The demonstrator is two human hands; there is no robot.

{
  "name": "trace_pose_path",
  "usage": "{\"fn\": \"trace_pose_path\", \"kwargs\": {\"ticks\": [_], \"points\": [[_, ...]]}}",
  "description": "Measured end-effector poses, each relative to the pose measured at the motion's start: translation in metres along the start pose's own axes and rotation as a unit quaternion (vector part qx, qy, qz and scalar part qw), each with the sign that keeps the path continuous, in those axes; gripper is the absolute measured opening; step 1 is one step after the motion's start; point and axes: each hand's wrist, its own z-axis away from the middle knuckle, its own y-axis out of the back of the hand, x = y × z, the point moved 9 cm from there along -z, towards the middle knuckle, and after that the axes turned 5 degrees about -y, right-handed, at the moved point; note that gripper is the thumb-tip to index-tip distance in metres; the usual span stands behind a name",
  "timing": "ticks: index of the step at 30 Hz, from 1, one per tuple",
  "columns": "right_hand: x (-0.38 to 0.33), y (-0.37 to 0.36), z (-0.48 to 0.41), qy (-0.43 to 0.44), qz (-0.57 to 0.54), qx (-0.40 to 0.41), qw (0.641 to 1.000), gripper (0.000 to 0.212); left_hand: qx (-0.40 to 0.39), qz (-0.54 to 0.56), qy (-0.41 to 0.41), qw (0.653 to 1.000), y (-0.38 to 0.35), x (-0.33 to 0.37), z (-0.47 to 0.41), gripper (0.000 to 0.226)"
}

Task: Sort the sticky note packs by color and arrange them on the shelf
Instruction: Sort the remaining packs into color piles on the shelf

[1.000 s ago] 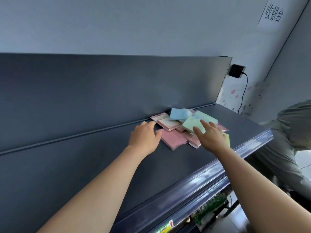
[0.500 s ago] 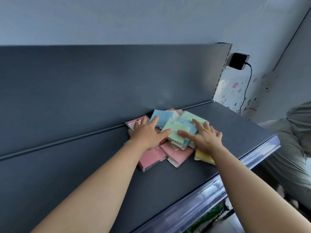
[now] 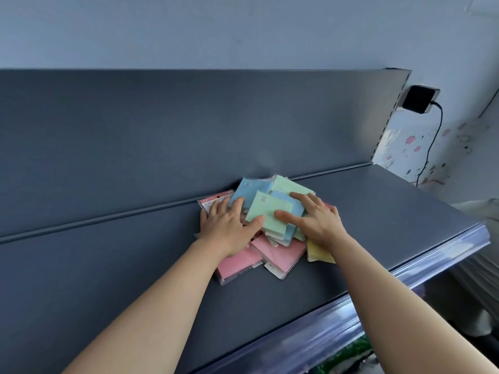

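Note:
A loose heap of sticky note packs lies on the dark grey shelf [image 3: 378, 211] near its back panel. On top lies a green pack [image 3: 267, 211], with blue packs [image 3: 249, 190] and another green pack [image 3: 290, 184] behind it. Pink packs [image 3: 278, 253] stick out at the front, a yellow pack [image 3: 318, 252] at the right, and a pink-and-white labelled pack [image 3: 214, 202] at the left. My left hand [image 3: 229, 228] rests flat on the heap's left side, thumb against the top green pack. My right hand [image 3: 316, 220] lies flat on the right side, thumb on that pack.
The shelf's upright back panel [image 3: 189, 130] rises right behind the heap. A clear plastic price rail [image 3: 405, 282] runs along the front edge. A black adapter [image 3: 420, 99] with a cord hangs on the wall at the right. Light fabric [image 3: 475, 265] shows beyond the shelf's right end.
Both hands came down onto the heap and drew the packs closer together; the top green pack now lies between my two thumbs. The camera moved closer.

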Motion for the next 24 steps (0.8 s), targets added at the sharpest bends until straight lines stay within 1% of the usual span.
{"fn": "trace_pose_path", "kwargs": {"ticks": [6, 14, 21, 24], "points": [[-0.063, -0.038, 0.032, 0.036, 0.0, -0.015, 0.999, 0.101, 0.016, 0.004, 0.033, 0.999, 0.022, -0.066, 0.053, 0.076], [-0.163, -0.096, 0.091, 0.052, 0.024, -0.037, 0.998, 0.105, 0.006, 0.018, 0.079, 0.997, 0.058, -0.168, 0.134, 0.081], [-0.23, -0.135, 0.132, 0.056, 0.056, -0.022, 0.997, 0.101, 0.008, 0.014, 0.101, 0.995, 0.091, -0.229, 0.193, 0.066], [-0.252, -0.145, 0.143, 0.058, 0.062, -0.045, 0.995, 0.091, 0.017, 0.021, 0.101, 0.995, 0.104, -0.252, 0.209, 0.058]]}}
